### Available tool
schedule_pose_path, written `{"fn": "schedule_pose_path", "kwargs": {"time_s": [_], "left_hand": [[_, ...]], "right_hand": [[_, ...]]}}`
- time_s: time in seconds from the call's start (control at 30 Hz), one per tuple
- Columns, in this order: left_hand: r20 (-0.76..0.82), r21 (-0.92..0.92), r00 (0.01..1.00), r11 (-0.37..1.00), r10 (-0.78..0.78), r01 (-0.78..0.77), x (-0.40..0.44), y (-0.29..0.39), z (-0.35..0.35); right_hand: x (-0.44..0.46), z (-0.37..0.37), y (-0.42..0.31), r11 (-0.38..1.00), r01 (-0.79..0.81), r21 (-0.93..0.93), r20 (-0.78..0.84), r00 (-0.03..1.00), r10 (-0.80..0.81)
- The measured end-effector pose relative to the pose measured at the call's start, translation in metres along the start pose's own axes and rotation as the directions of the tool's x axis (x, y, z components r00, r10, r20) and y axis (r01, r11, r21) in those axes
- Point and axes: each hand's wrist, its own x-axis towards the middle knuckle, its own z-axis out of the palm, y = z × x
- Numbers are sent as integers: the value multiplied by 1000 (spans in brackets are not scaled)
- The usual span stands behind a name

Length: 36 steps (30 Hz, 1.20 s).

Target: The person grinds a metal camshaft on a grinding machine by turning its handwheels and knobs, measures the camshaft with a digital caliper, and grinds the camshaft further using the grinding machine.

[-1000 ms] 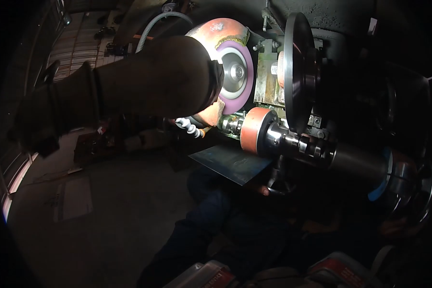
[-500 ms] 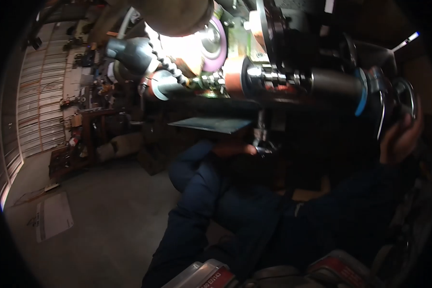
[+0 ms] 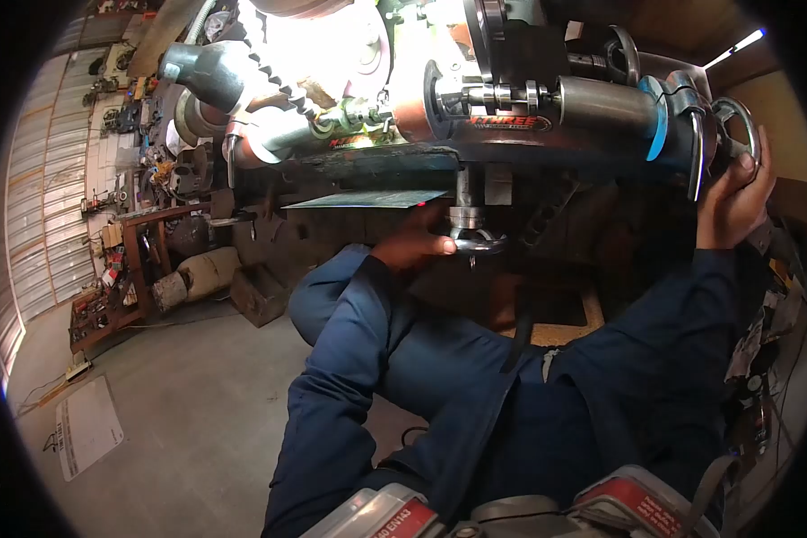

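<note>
Dark machine bed (image 3: 583,148) under grey cylinder (image 3: 605,108), floor (image 3: 206,386) under white board (image 3: 90,429)

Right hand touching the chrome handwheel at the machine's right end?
Touching. The head view shows the right hand on the chrome handwheel, its thumb against the lower rim.

Navy jacket (image 3: 636,412), long sleeves (image 3: 331,386), navy pants (image 3: 439,345) — plus a mask (image 3: 511,509) with red labels (image 3: 403,522), one reading EN143 — grey strap (image 3: 713,481) beside it.

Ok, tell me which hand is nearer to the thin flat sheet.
Left. In the picture, the left hand is just below the right end of the flat sheet, at the lower handwheel; the right hand is far to its right, at the rightmost handwheel.
</note>
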Motion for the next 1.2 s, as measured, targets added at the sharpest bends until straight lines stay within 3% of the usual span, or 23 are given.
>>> {"fn": "schedule_pose_path", "kwargs": {"time_s": [0.13, 0.53, 0.63, 0.73, 0.83, 0.87, 0.93, 0.97, 1.0, 1.03, 1.07, 1.1, 1.13, 1.17, 1.2], "left_hand": [[17, -112, 1000, 994, -10, 12, 1, -2, 1], [83, -164, 996, 986, 8, 6, 3, -6, -5], [71, -154, 998, 988, 1, 9, 3, -11, -8], [28, -223, 999, 974, -32, 38, -6, -3, 0], [-12, -178, 998, 982, -64, 61, -11, 8, 0], [-46, 79, 997, 994, -69, 73, -16, 11, -8], [-117, 561, 992, 821, -49, 106, -36, 25, -38], [-137, 540, 990, 837, -19, 91, -60, 47, -28], [-173, 632, 979, 774, 103, 31, -84, 76, -16], [-135, 658, 955, 745, 266, -114, -104, 97, -16], [-141, 620, 798, 681, 586, -391, -117, 95, -23], [-185, 601, 609, 579, 772, -551, -121, 105, -29], [-128, 612, 449, 427, 884, -665, -121, 121, -53], [-306, 757, 238, 387, 922, -526, -116, 139, -51], [-288, 870, 150, 324, 946, -373, -108, 155, -56]], "right_hand": [[-3, 4, 3, 997, 81, -8, -72, 994, -82], [-11, 14, 15, 987, 159, -3, -187, 970, -157], [-14, 14, 22, 977, 201, -70, -185, 960, -210], [-21, 16, 23, 986, 156, -65, -180, 970, -166], [-26, 24, 42, 966, 258, -25, -220, 941, -257], [-27, 27, 46, 963, 267, -27, -237, 934, -265], [-27, 28, 46, 962, 273, -26, -257, 928, -270], [-27, 28, 45, 964, 266, -28, -262, 928, -264], [-28, 27, 42, 965, 260, -27, -266, 929, -258], [-28, 27, 41, 966, 258, -26, -269, 929, -255], [-29, 27, 40, 967, 254, -22, -269, 930, -250], [-28, 28, 40, 967, 253, -21, -270, 930, -249], [-29, 28, 39, 968, 252, -18, -270, 930, -248], [-28, 29, 39, 968, 251, -15, -271, 931, -245], [-29, 29, 38, 968, 252, -14, -273, 930, -246]]}}
